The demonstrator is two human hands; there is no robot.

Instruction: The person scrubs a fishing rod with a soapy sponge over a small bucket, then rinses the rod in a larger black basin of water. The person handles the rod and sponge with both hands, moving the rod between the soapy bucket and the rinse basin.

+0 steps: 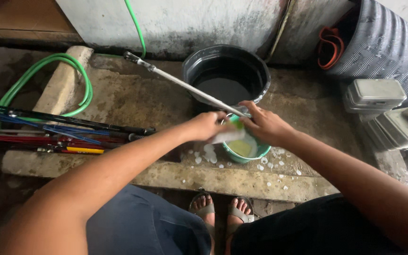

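stained whitewashed wall (190, 21) at rear. wet, mottled concrete floor (133, 97) with raised concrete kerb (62, 78) at left. green hose (48, 71) looped over the kerb. corrugated grey metal drum (388, 42) at right. dim, even daylight.

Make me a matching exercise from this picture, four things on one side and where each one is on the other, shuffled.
Things:
1. green hose
2. black bucket
3. small teal bowl
4. metal rod

Places:
A. under the two hands, amid foam flecks
B. slanting over the bucket's rim
C. looped at the far left
D. by the back wall, holding dark water

Pairs: 1-C, 2-D, 3-A, 4-B
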